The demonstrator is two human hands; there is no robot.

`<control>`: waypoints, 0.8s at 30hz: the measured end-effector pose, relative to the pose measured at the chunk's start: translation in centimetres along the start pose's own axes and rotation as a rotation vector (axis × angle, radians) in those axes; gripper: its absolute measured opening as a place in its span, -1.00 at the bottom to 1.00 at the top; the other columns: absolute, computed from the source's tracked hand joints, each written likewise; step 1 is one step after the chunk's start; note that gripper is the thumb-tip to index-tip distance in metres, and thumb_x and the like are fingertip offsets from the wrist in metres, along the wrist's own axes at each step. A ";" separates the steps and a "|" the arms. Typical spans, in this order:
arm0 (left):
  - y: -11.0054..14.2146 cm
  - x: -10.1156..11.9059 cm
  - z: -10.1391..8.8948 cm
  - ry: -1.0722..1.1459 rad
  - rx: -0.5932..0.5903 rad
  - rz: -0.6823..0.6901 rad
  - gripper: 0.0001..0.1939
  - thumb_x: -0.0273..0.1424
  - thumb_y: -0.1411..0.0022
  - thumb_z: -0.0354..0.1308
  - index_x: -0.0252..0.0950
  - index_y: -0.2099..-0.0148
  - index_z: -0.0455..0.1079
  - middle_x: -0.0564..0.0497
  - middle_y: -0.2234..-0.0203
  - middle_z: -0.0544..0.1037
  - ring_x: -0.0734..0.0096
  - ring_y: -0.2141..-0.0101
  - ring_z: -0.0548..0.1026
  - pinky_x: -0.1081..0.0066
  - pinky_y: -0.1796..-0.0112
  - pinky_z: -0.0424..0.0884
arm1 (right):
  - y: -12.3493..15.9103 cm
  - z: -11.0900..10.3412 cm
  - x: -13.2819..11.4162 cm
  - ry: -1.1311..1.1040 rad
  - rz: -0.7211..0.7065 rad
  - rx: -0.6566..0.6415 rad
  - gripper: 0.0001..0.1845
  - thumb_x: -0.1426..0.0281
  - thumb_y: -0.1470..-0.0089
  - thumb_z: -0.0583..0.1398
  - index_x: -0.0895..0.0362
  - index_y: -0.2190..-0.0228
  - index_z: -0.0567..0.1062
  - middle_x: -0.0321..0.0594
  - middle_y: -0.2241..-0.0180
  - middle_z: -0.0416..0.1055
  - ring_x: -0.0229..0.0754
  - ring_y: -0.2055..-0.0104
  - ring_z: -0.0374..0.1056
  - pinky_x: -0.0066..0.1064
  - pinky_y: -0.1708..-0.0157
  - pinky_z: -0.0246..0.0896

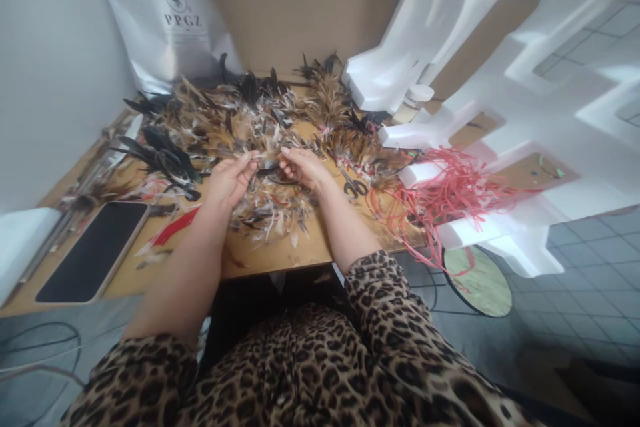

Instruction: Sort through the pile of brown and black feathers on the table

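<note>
Over the middle of the wooden table, my left hand (231,179) is closed in a pinch on a pale brown feather (269,155). A short way to the right, my right hand (306,169) pinches the same feather's other side, thumb and forefinger together. Its details are blurred against the plumes behind. Loose brown and white feathers (273,213) lie just below my hands. A large heap of brown feathers (205,117) spreads behind them, and dark glossy feathers (163,153) lie left of my left hand. Black-handled scissors (355,187) rest right of my right wrist.
A phone (95,253) lies at the table's left, near a red strip (176,225). Tangled red ribbons (450,190) hang over white foam pieces (505,247) on the right. A white-capped jar (414,103) stands behind; a silver bag (175,33) is at back left.
</note>
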State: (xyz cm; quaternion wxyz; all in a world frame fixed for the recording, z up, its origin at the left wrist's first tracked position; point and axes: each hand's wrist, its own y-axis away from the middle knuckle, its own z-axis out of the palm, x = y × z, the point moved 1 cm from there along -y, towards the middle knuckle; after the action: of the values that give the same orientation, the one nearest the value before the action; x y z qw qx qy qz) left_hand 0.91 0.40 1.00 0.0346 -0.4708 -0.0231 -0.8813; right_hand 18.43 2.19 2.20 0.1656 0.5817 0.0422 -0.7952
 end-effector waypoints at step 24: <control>0.4 -0.8 0.7 -0.090 -0.026 0.051 -0.78 -0.42 0.18 0.38 -0.40 0.54 0.40 -0.07 0.44 0.59 0.45 0.38 0.55 0.44 0.20 0.46 | -0.8 2.9 2.7 -0.105 -0.091 0.082 -0.73 0.32 0.26 0.32 0.20 0.49 0.39 -0.46 0.65 0.29 -0.51 0.67 0.11 -0.64 0.68 -0.03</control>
State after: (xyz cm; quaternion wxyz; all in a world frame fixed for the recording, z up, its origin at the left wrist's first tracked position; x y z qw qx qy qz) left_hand 2.00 0.12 0.71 0.0500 -0.5107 -0.0012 -0.8583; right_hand 14.85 1.62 0.48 0.1076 0.5429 0.0273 -0.8324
